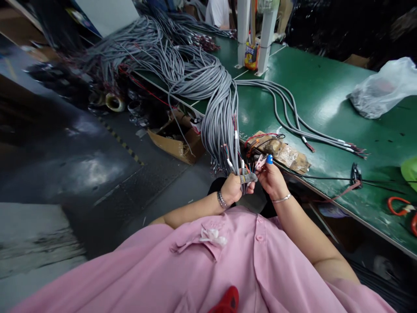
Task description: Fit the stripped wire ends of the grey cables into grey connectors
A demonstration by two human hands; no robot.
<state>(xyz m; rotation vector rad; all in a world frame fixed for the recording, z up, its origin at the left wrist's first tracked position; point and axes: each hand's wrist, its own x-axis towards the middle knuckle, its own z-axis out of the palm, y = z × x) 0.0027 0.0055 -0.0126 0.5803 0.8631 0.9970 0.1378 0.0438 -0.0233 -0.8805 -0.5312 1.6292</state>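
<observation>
My left hand [232, 188] is closed around the stripped end of a grey multi-core cable [242, 171], and a grey cover sits on one finger. Thin coloured wires [250, 168] fan out just above that finger. Close beside it, my right hand [274, 179] is closed on a small pale pink clip [260, 162], held near the wire ends. A blue cover [269, 159] is on a fingertip of this hand. Fingers partly hide which wires the clip touches. A thick bundle of grey cables [216, 104] hangs over the table edge right above my hands.
On the green table [312, 95] lie a few separate grey cables [286, 104], a taped cardboard piece [283, 152], a black clip [356, 174] and orange-handled tool loops [397, 204]. A plastic bag [384, 89] sits farther right. An open cardboard box [176, 141] stands below the edge.
</observation>
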